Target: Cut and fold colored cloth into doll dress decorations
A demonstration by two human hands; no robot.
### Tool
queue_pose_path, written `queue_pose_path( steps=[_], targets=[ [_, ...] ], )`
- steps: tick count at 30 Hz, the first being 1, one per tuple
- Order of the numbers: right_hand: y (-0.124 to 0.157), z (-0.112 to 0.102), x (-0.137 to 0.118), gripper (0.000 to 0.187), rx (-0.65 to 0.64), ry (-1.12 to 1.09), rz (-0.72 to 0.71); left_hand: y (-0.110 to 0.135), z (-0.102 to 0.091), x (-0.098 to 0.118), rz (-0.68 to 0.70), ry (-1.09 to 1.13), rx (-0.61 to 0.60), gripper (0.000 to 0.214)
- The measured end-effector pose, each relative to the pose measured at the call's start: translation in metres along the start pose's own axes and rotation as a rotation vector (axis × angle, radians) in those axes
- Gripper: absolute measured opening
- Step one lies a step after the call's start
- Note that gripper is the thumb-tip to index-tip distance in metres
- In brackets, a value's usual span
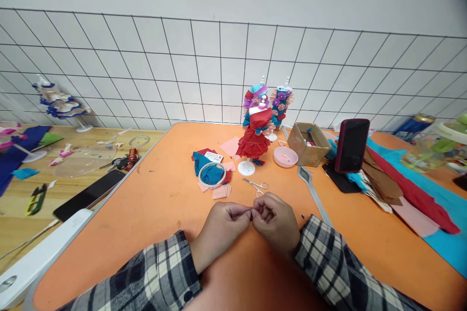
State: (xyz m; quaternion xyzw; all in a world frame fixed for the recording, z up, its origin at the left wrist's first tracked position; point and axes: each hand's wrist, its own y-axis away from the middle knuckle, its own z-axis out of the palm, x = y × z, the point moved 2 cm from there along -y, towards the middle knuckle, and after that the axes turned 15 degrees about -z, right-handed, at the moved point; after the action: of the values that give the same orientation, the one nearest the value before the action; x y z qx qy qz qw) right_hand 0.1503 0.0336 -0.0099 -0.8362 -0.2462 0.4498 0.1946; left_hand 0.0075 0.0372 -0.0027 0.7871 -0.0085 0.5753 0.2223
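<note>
My left hand (228, 223) and my right hand (275, 218) meet fingertip to fingertip above the front of the orange mat (153, 204). Both are closed in a pinch; whatever sits between the fingers is too small to name. Just beyond them lies a pair of small scissors (260, 184) with white handles. Further back, a miniature dress form in a ruffled red dress (253, 133) stands on a round white base (246, 168). To its left, a clear ring-shaped roll (212, 185) rests on teal and red fabric, among pink scraps (222, 191).
A pink dish (285, 157) and a cardboard box (309, 148) stand right of the red dress, with two more dressed forms behind. A phone (352, 146) stands upright near folded fabrics (412, 184). On the left wooden table lie another phone (89, 195) and a yellow-green cutter (36, 200).
</note>
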Motion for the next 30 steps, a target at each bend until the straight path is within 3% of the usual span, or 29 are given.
queue_pose_path(
  steps=[16, 23, 30],
  targets=[
    [0.001, 0.006, 0.011, 0.011, -0.064, -0.417, 0.363, -0.005, -0.004, -0.001, -0.052, 0.034, 0.003, 0.028],
    [-0.001, 0.001, 0.010, 0.012, -0.048, -0.391, 0.340, -0.006, -0.007, -0.008, -0.055, 0.159, -0.080, 0.031],
    [0.000, 0.000, 0.007, 0.013, -0.041, -0.376, 0.305, -0.006, -0.007, -0.007, -0.039, 0.089, -0.035, 0.028]
  ],
)
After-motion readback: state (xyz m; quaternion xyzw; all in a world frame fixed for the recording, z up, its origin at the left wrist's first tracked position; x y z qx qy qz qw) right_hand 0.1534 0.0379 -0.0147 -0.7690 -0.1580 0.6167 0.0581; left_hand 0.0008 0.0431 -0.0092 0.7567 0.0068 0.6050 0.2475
